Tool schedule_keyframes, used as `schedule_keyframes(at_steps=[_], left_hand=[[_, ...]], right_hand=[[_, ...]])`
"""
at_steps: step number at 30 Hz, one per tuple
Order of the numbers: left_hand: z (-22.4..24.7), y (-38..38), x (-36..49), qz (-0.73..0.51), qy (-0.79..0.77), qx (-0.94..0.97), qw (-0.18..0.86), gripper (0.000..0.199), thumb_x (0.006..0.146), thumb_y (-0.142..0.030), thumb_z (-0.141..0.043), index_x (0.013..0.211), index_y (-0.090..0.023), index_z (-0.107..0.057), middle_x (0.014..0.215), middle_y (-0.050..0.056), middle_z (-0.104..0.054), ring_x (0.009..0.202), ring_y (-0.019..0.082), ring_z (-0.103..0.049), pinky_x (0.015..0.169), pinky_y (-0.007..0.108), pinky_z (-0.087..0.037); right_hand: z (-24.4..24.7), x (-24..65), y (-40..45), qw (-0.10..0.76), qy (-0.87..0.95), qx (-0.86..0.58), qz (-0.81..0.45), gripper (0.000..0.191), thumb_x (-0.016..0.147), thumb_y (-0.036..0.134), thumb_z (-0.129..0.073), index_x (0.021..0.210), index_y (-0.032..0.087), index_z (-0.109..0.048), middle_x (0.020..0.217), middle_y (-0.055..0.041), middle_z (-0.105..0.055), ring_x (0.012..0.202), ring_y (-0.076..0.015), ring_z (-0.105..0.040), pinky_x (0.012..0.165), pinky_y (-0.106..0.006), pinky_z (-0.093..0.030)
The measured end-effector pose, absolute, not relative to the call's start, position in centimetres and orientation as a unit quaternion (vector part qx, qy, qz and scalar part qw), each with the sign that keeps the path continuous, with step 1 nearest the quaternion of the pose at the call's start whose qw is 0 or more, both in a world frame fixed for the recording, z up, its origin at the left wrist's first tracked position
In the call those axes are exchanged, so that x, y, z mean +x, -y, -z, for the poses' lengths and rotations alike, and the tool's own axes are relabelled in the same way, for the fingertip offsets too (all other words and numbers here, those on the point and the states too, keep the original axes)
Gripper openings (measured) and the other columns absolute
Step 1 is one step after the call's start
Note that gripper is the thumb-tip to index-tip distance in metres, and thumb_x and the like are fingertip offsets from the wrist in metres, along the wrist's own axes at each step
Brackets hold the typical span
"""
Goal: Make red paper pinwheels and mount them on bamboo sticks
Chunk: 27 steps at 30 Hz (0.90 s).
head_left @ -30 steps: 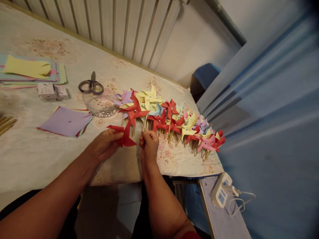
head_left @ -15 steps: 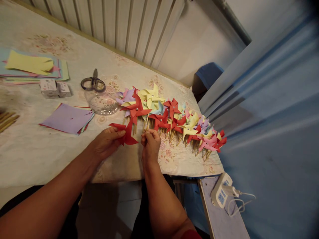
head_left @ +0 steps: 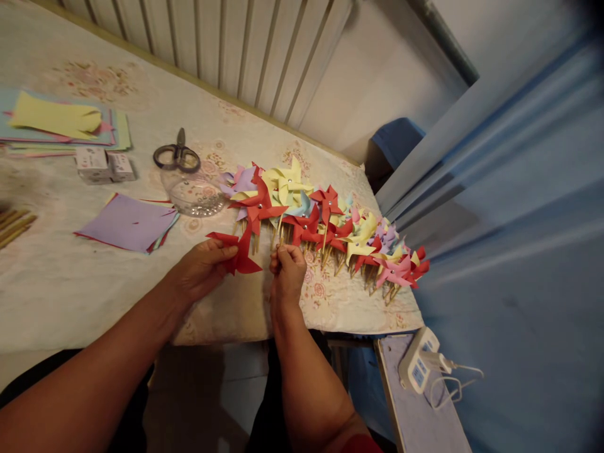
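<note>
On flowery cloth [head_left: 80,296], a clear round dish [head_left: 180,187] holds shiny bits [head_left: 201,209]. Left hand [head_left: 202,269] pinches folded red paper [head_left: 243,255]; right hand [head_left: 289,275], can't tell.

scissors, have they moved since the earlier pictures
No, the scissors lie in the same spot, just left of the printed flowers on the tablecloth.

Shows pinkish floral sprays on cream across the tablecloth [head_left: 221,321]; has plain red on the folded paper [head_left: 243,255] near the front edge; mixes red, yellow, pink, lilac and pale blue among pinwheels [head_left: 330,202] toward the right edge; bears lilac atop the paper squares [head_left: 125,220].
</note>
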State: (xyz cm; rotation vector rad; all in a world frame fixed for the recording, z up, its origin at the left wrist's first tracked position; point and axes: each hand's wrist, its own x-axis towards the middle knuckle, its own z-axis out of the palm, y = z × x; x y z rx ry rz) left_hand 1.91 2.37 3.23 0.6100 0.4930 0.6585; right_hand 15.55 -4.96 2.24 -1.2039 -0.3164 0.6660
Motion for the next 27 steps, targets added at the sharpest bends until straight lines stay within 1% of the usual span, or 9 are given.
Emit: schedule_keyframes(at_steps=[6,10,15,21,27], left_hand=[[-3.12,-2.33,1.90,-0.313,-0.237,0.303,0.868,0.014,0.067,-0.010,-0.083,0.080,-0.007,-0.079,0.076,0.010,-0.078,0.067,0.016,-0.069,0.070,0.023,-0.057],[-2.95,-2.35,2.00,-0.318,-0.234,0.299,0.869,0.019,0.063,-0.013,-0.086,0.080,-0.008,-0.079,0.076,0.010,-0.078,0.069,0.017,-0.071,0.071,0.022,-0.058],[-2.80,-2.44,2.03,-0.306,-0.238,0.309,0.868,0.023,0.062,-0.016,-0.087,0.084,-0.009,-0.080,0.080,0.011,-0.078,0.072,0.018,-0.073,0.076,0.025,-0.060],[-2.77,-2.42,1.93,-0.301,-0.231,0.331,0.864,0.022,0.067,-0.018,-0.084,0.087,-0.010,-0.080,0.086,0.013,-0.079,0.074,0.019,-0.073,0.077,0.027,-0.059],[-2.46,-2.53,1.96,-0.303,-0.222,0.328,0.867,0.027,0.066,-0.019,-0.085,0.091,-0.008,-0.080,0.090,0.015,-0.079,0.078,0.021,-0.074,0.080,0.028,-0.059]], right_hand=[[-2.38,15.50,5.03,0.759,0.149,-0.555,-0.305,0.016,0.069,0.032,-0.066,0.068,0.021,-0.054,0.055,0.0071,-0.053,0.047,-0.0061,-0.038,0.046,-0.022,-0.027],[-2.29,15.50,5.08,0.757,0.152,-0.556,-0.306,0.018,0.070,0.032,-0.066,0.067,0.021,-0.053,0.056,0.0068,-0.054,0.047,-0.0063,-0.039,0.047,-0.022,-0.027],[-2.31,15.46,5.19,0.755,0.158,-0.560,-0.302,0.021,0.074,0.033,-0.066,0.067,0.022,-0.050,0.056,0.0071,-0.052,0.048,-0.0069,-0.039,0.047,-0.022,-0.027],[-2.52,15.48,5.34,0.758,0.168,-0.551,-0.305,0.019,0.071,0.035,-0.068,0.070,0.021,-0.054,0.058,0.0067,-0.054,0.049,-0.0067,-0.041,0.048,-0.023,-0.029],[-2.69,15.46,5.46,0.758,0.176,-0.547,-0.309,0.018,0.071,0.033,-0.068,0.072,0.020,-0.055,0.061,0.0055,-0.056,0.051,-0.0071,-0.043,0.049,-0.023,-0.032]])
